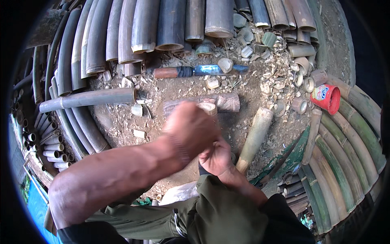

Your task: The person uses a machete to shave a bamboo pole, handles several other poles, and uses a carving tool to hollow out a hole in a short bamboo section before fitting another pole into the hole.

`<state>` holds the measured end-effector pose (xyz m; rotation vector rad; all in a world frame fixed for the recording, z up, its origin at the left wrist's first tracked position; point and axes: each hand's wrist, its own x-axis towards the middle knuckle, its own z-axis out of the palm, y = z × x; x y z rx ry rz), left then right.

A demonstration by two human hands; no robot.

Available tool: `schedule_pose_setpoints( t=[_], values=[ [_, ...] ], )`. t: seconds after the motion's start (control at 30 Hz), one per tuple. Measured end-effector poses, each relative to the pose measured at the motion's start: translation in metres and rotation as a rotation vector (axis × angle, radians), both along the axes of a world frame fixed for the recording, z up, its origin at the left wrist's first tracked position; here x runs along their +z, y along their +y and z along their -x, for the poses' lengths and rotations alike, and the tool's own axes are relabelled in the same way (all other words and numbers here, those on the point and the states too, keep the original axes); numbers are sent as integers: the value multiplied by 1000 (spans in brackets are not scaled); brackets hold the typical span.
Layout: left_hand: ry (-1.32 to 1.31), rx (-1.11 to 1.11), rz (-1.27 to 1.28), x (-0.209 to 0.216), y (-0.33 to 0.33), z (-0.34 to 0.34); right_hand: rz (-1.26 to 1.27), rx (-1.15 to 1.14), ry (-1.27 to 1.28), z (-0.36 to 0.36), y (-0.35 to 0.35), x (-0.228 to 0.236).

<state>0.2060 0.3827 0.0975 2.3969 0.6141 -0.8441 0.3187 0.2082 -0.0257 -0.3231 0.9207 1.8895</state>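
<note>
Low over the middle of the ground, my left hand is closed in a fist, smeared by motion; what it holds is hidden. Against its near side sits my right hand, fingers curled, its grip also hidden. Just beyond the left fist shows the pale cut end of a bamboo piece, beside a short rough log. A long knife with a wooden handle lies farther off, a bamboo offcut on its bright blade. To the right of my hands leans a bamboo length.
Dark bamboo tubes line the far side, and greenish ones lie at right. A red tub stands among them. Chips and offcuts litter the ground. One loose tube points in from the left, above small stacked tubes.
</note>
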Motion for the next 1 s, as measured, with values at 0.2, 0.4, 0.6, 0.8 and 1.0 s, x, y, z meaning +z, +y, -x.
schedule_pose_setpoints(
  t=[0.2, 0.4, 0.6, 0.8, 1.0],
  values=[
    [-146, 539, 353, -69, -60, 114, 79, 684, -362, 8, -6, 3],
    [-198, 1186, 445, -112, -217, 81, -80, 1102, -1019, -3, -16, 9],
    [-262, 1499, 581, -114, -273, -11, -314, 1417, -1757, -11, -27, -9],
    [75, 411, -75, -61, -161, 93, -67, 711, -491, 13, -51, -22],
    [-98, 384, 260, -59, -98, 112, -43, 714, -396, 14, -26, -7]
  ],
)
